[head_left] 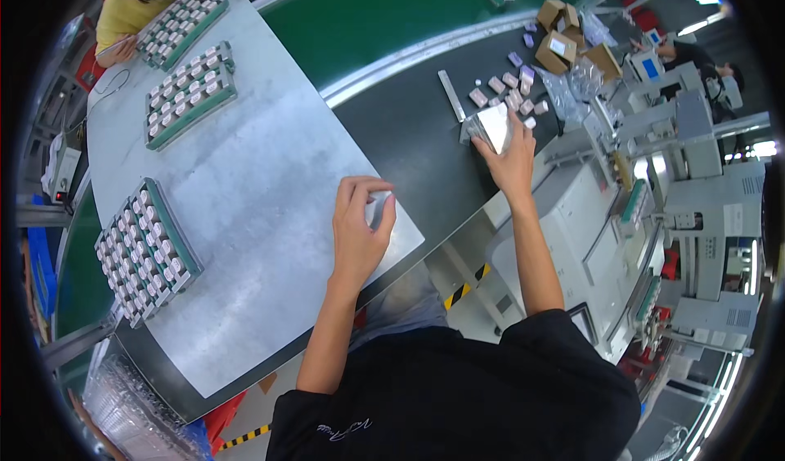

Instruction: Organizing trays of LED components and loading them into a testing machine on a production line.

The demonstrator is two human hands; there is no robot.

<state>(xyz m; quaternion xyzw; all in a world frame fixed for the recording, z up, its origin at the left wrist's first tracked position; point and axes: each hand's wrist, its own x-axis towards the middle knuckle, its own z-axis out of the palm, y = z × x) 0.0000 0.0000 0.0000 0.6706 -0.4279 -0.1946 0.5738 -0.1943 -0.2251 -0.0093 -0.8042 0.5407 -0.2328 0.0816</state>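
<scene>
My right hand [513,160] is closed on a shiny silver-white block [494,124], thumb on one side and fingers on the other. The block is over the dark belt, beside a metal straightedge [450,96]. Just past it lies a scatter of small pinkish-white boxes [513,99]; whether the block touches any of them I cannot tell. My left hand [362,226] hovers over or rests on the near right corner of the pale tabletop [270,208]. Its thumb and fingers are curved but apart, with nothing visible between them.
Green trays of small white-topped pieces stand on the tabletop: a near one [145,252], a middle one [192,93] and a far one [181,29] handled by a co-worker in yellow [123,20]. Opened cartons [559,48] and clear plastic bags [585,81] lie at the back right. White machines [564,224] stand right.
</scene>
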